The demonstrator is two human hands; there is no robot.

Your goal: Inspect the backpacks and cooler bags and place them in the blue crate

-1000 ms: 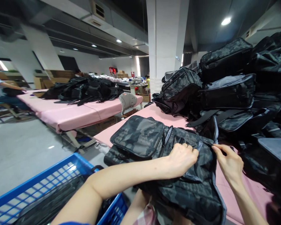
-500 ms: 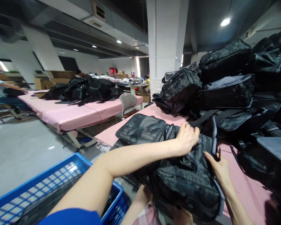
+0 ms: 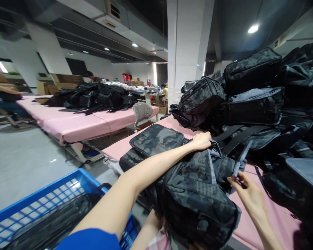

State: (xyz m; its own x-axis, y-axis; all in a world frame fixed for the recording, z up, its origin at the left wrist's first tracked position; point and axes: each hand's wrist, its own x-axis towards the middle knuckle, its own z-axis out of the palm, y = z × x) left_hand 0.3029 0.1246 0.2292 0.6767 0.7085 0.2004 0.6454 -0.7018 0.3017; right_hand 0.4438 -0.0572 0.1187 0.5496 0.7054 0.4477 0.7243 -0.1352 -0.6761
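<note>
A dark camouflage backpack (image 3: 195, 194) lies across my lap and the edge of a pink table, its grey-trimmed opening partly spread. My left hand (image 3: 202, 140) reaches over it, fingers closed on the bag's far edge beside a grey-lined flap. At the right side, my right hand (image 3: 246, 190) pinches a grey-edged strip of the same bag between thumb and fingers. Behind the left forearm rests a camouflage panel (image 3: 156, 139), part of a bag on the table; whether it is joined to the held backpack I cannot tell.
Camouflage bags (image 3: 253, 104) are heaped high at the right on the pink table (image 3: 250, 211). A blue plastic crate (image 3: 86, 177) holding dark items stands at lower left. Across the aisle, black bags (image 3: 94, 97) cover another pink table (image 3: 94, 125), with a person (image 3: 2, 95) seated at its left.
My left hand has moved up and slightly left, drawing the bag's far edge outward. My right hand has shifted a little lower. More of the bag's grey trim and front face now shows.
</note>
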